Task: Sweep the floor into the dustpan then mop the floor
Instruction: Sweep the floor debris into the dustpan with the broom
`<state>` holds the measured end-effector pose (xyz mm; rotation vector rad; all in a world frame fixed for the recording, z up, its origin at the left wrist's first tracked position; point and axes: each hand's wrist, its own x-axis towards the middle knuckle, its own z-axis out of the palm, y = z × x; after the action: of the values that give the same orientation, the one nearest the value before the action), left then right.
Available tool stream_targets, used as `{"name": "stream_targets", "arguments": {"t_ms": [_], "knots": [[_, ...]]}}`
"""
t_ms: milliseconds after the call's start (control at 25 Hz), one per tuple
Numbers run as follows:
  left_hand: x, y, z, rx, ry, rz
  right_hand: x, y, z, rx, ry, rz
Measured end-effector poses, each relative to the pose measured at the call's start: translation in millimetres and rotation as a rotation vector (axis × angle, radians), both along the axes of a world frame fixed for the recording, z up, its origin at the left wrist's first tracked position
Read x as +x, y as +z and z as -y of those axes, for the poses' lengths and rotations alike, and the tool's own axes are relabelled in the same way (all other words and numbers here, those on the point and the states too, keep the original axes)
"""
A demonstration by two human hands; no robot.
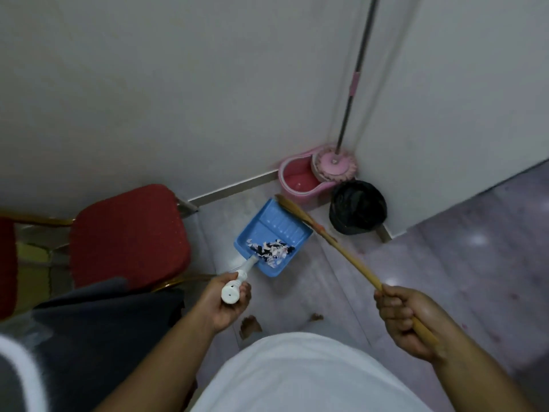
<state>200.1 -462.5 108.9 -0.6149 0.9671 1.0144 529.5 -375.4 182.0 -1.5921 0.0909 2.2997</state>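
Left grip (230,300) is holding the dustpan (274,228) by its handle, right grip (407,319) is holding the broom (350,257); tilting forward, I think, is risking scraps (271,251) sliding onto the floor (445,263).

Grey tiled floor (445,278) bore pink bucket (298,183) in the corner, black bin (357,208) just beside it, red chair (127,233) at left.

Mop pole (345,120): runs off the top edge. Scraps (271,251) in dustpan (276,224): too small to identify. Broom (350,259) head: blurred. Far-left chair (6,263): cropped by frame edge.
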Motion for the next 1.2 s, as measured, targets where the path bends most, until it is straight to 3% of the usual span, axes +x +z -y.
{"name": "stream_targets", "arguments": {"t_ms": [400, 680, 1200], "knots": [[77, 10, -38, 0.053, -0.165, -0.073, 102, -16, 97, -0.028, -0.386, 0.072], [114, 31, -68, 0.162, -0.265, -0.158, 148, -29, 117, 0.004, -0.466, 0.043], [146, 30, -194, 0.283, -0.622, -0.373, 138, -18, 106, 0.023, -0.684, 0.065]]}}
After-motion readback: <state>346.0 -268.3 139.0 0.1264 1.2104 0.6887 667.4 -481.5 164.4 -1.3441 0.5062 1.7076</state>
